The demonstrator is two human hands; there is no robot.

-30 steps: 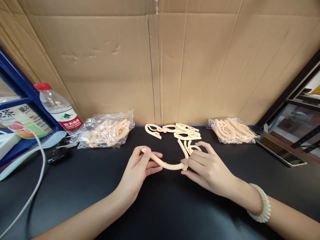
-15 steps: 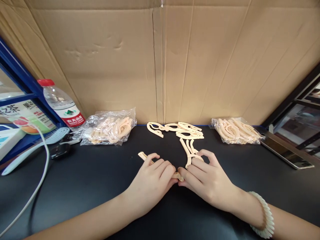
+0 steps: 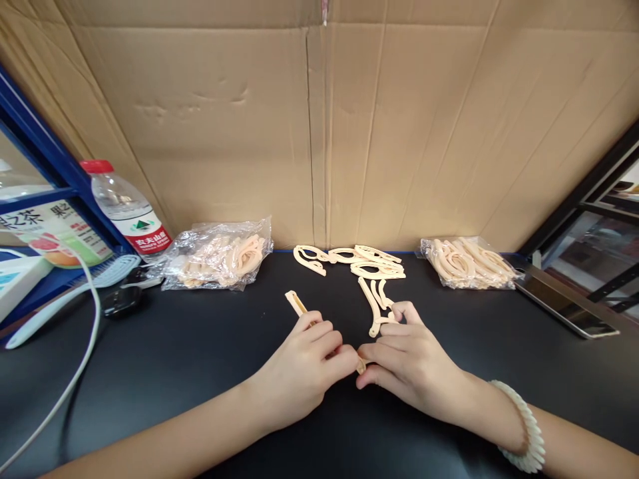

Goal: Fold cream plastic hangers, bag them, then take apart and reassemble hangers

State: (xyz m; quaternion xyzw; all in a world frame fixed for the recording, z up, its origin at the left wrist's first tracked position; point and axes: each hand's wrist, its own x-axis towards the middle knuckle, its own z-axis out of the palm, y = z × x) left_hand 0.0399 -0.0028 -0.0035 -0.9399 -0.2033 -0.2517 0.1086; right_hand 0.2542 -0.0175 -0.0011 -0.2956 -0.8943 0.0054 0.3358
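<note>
My left hand (image 3: 304, 359) is closed around a beige plastic hanger arm (image 3: 295, 303), whose grooved far end sticks out above the fingers. My right hand (image 3: 412, 362) pinches the near end of the same arm between thumb and fingers, so the joint there is mostly hidden. Just beyond the right hand lie curved beige hanger pieces (image 3: 369, 303), partly covered by its fingers. Further back, several beige folding hangers (image 3: 378, 269) rest flat by the cardboard.
Clear plastic bags of beige hanger parts lie at the left (image 3: 219, 256) and right (image 3: 464, 263). A phone (image 3: 564, 306) is at the right. On the left are a water bottle (image 3: 127, 206), a hairbrush (image 3: 74, 296) and a white cable (image 3: 82, 359). Cardboard (image 3: 224, 133) stands behind.
The far end of the held hanger arm has swung up and right, standing steeper. My right thumb has shifted lower at the near end, and the fingers have drawn slightly towards me.
</note>
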